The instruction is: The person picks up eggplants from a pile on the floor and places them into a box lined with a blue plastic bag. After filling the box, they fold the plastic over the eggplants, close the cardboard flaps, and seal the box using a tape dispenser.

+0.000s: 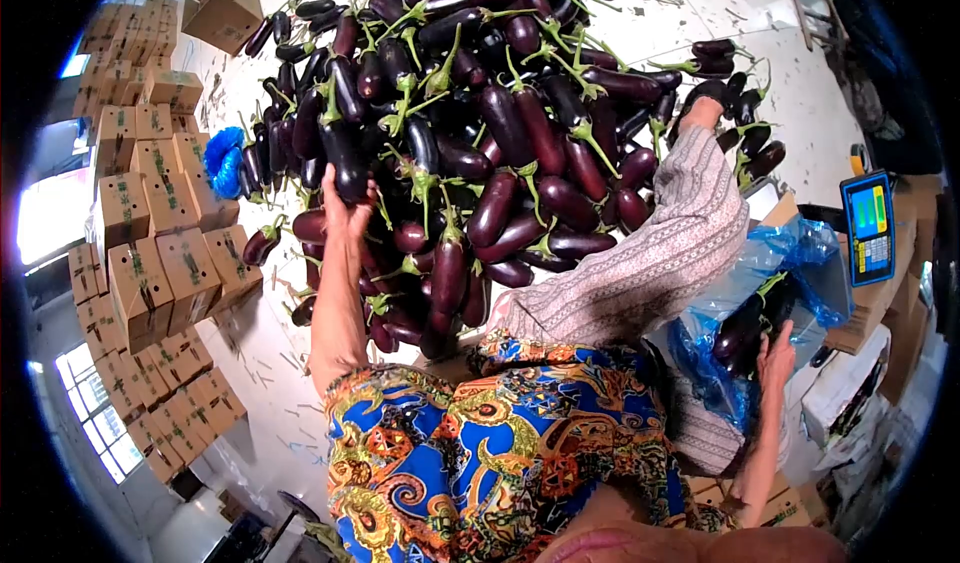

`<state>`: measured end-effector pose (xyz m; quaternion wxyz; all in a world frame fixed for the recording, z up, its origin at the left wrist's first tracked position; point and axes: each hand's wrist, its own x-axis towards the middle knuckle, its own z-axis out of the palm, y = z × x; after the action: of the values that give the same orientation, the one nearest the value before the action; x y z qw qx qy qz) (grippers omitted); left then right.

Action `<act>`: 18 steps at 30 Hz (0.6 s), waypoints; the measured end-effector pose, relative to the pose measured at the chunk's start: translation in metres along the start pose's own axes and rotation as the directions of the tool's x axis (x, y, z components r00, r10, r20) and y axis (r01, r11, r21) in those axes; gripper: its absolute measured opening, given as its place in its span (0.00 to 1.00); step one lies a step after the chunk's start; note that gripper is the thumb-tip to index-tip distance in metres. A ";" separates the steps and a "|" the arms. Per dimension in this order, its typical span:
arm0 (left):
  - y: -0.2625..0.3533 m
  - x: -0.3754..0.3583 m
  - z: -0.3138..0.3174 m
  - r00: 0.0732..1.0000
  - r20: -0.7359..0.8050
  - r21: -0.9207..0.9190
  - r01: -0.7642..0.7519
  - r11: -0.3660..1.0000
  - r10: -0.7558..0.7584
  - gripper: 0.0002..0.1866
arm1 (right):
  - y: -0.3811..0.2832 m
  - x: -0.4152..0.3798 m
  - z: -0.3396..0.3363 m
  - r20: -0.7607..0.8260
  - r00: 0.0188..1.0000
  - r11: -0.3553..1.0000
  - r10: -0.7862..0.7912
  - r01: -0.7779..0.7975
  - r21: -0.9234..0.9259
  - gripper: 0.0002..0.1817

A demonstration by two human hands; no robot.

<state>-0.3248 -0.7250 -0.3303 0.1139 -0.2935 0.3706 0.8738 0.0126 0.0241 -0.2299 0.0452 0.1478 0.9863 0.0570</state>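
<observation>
My left hand [348, 208] is wrapped round the lower end of a dark purple eggplant [345, 153] at the left side of a large heap of eggplants [510, 123]. Its green stem points away from me. At the right, my right hand [774, 363] grips the end of another eggplant [745, 333] inside a box lined with blue plastic film [700, 338]. Part of that hand's grip is hidden. More dark eggplant shows beside it, overlapping in shadow.
Stacked cardboard boxes [155, 283] stand along the left, near a crumpled blue plastic bundle [225, 163]. A blue scale display [868, 225] stands beyond the lined box. My patterned trouser leg [640, 253] stretches along the heap, with my foot [703, 108] among eggplants. Bits of stem litter the pale floor.
</observation>
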 end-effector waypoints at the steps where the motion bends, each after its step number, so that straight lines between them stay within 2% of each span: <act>1: -0.011 -0.016 0.011 0.998 0.063 -0.035 0.031 0.999 -0.028 0.30 | 0.000 -0.001 -0.001 0.021 1.000 1.000 0.015 -0.015 -0.007 0.26; 3: -0.034 -0.047 0.051 0.980 0.178 -0.117 0.107 0.987 -0.085 0.30 | 0.000 0.000 -0.003 0.059 0.998 1.000 0.016 -0.018 0.024 0.28; 4: -0.043 -0.053 0.058 0.954 0.283 -0.177 0.150 0.973 -0.096 0.31 | 0.000 0.001 -0.004 0.075 0.997 0.999 0.025 -0.028 0.036 0.28; 7: -0.061 -0.069 0.099 0.895 0.434 -0.204 0.205 0.957 -0.100 0.33 | 0.002 0.003 -0.006 0.143 0.987 0.993 0.077 -0.089 0.078 0.30; 10: -0.078 -0.075 0.156 0.844 0.528 -0.099 0.173 0.980 -0.096 0.40 | 0.002 0.009 0.001 0.167 0.980 0.974 0.111 -0.141 0.179 0.31; 11: -0.085 -0.075 0.172 0.879 0.463 -0.048 0.150 0.988 -0.111 0.41 | 0.000 0.009 0.004 0.124 0.987 0.980 0.098 -0.117 0.161 0.30; 12: -0.088 -0.073 0.187 0.881 0.462 0.016 0.109 0.994 -0.104 0.39 | -0.012 0.012 -0.007 0.120 0.982 0.966 0.143 -0.165 0.197 0.29; 13: -0.092 -0.074 0.209 0.882 0.459 0.123 0.055 0.991 -0.106 0.37 | -0.016 0.014 -0.008 0.193 0.957 0.945 0.216 -0.254 0.204 0.30; 14: -0.102 -0.077 0.230 0.880 0.467 0.077 0.063 0.995 -0.092 0.36 | -0.022 0.013 -0.019 0.236 0.940 0.920 0.247 -0.304 0.248 0.30; 15: -0.109 -0.074 0.244 0.820 0.547 -0.023 0.218 0.976 -0.170 0.33 | -0.014 0.008 -0.010 0.314 0.910 0.912 0.271 -0.347 0.218 0.28; 16: -0.122 -0.079 0.258 0.806 0.565 -0.048 0.244 0.969 -0.175 0.36 | -0.006 0.010 -0.003 0.355 0.891 0.889 0.281 -0.381 0.252 0.25; 18: -0.143 -0.085 0.299 0.675 0.699 0.047 0.286 0.957 -0.236 0.40 | -0.002 0.000 0.003 0.307 0.893 0.855 0.328 -0.419 0.307 0.23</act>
<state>-0.3253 -0.4100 -0.1974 0.3588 0.0046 0.2249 0.9059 0.0118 0.0225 -0.2330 0.1256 0.3495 0.9182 -0.1380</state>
